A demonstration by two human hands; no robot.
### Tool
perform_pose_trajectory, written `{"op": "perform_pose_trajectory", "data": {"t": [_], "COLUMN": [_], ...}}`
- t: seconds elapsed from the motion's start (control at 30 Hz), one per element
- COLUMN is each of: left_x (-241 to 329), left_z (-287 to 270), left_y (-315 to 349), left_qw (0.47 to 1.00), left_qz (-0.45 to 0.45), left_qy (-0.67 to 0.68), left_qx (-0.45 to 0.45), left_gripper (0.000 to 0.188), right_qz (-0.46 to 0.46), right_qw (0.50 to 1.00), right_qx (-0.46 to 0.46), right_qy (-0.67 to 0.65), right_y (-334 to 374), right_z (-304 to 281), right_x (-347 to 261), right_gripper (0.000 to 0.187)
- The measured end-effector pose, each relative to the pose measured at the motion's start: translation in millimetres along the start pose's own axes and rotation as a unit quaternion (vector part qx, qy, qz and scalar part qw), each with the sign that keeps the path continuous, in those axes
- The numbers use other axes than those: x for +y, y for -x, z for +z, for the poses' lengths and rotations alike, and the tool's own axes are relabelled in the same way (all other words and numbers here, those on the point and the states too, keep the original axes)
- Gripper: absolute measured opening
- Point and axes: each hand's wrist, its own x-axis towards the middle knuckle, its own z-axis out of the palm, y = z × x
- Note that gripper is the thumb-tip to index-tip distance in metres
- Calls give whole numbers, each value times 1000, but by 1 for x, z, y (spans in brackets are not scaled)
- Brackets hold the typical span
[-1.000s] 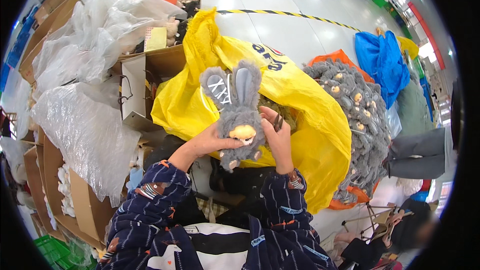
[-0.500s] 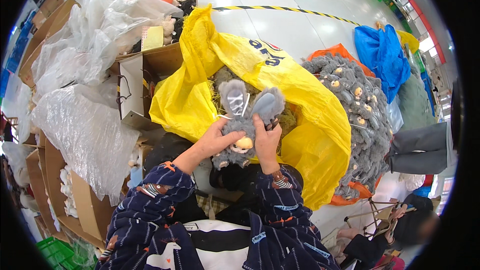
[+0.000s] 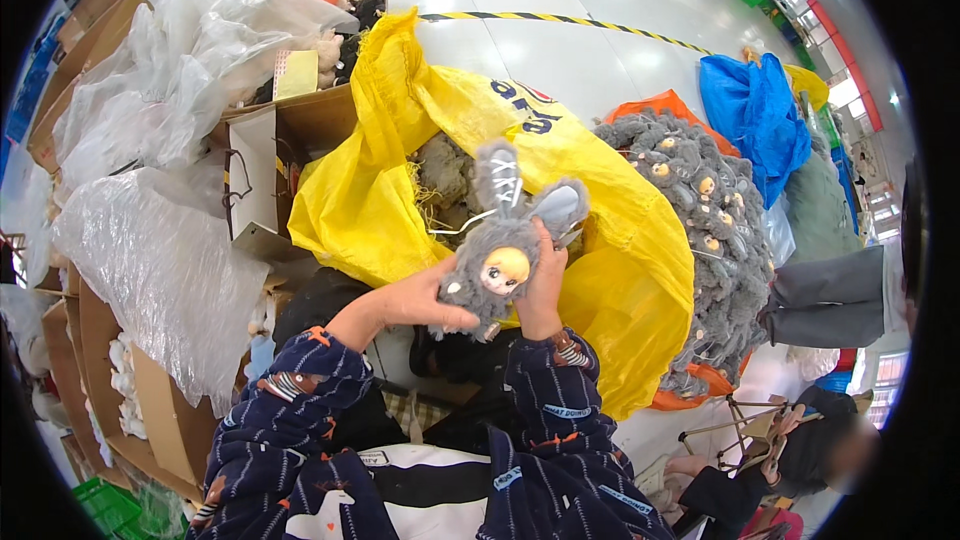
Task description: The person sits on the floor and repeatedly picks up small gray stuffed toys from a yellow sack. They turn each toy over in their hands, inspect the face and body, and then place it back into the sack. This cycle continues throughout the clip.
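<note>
Both hands are wrapped around one fuzzy grey bunny-suit doll [image 3: 503, 250], held up right over the mouth of a big yellow plastic sack [image 3: 610, 270]. The doll is plush all over, shaggy grey fur, two long floppy ears with pale lining, and a smooth little face with blond hair poking out of the hood. The left hand [image 3: 425, 302] cups it from below and the side, fingers curled under the body. The right hand [image 3: 543, 285] is closed around its other side, thumb up near the ear. So neither hand is free, both are gripping the doll.

The sack is thin, crinkly and glossy, slumped open, with more grey fluff and some straw-like filler showing inside it. Just to the right sits a heap of matching grey dolls [image 3: 700, 230], same fur, tiny faces peeking out, piled on an orange bag [image 3: 690, 385]. Behind that is a shiny blue bag [image 3: 755, 120].

On the left there's an open cardboard box [image 3: 275, 155], and behind it another carton [image 3: 330, 0] stuffed with cream and dark plush bits. Clear plastic sheeting [image 3: 150, 240] is draped in big wrinkly folds over the boxes on that side. The sleeves [image 3: 300, 410] are dark navy with little printed patches. Another person [image 3: 810, 450] is low at the bottom right.
</note>
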Motion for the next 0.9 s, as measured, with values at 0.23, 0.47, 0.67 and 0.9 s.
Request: {"op": "perform_pose_trajectory", "data": {"t": [0.23, 0.47, 0.67, 0.9], "left_x": [-30, -19, -13, -15], "left_z": [6, -10, -9, -7], "left_y": [-5, -7, -2, -8], "left_qw": [973, 963, 952, 962], "left_qz": [88, 62, 47, 30], "left_qy": [-124, 75, 185, 108], "left_qx": [171, 252, 238, 250], "left_gripper": [58, 41, 36, 40], "right_qz": [-115, -242, -218, 85], "right_qw": [990, 834, 837, 975], "right_qx": [3, -249, -245, -77], "right_qy": [76, 429, 439, 190], "right_y": [-4, 22, 23, 21], "right_z": [2, -2, 5, 7], "right_x": [11, -1, 1, 8], "right_gripper": [27, 21, 16, 26]}}
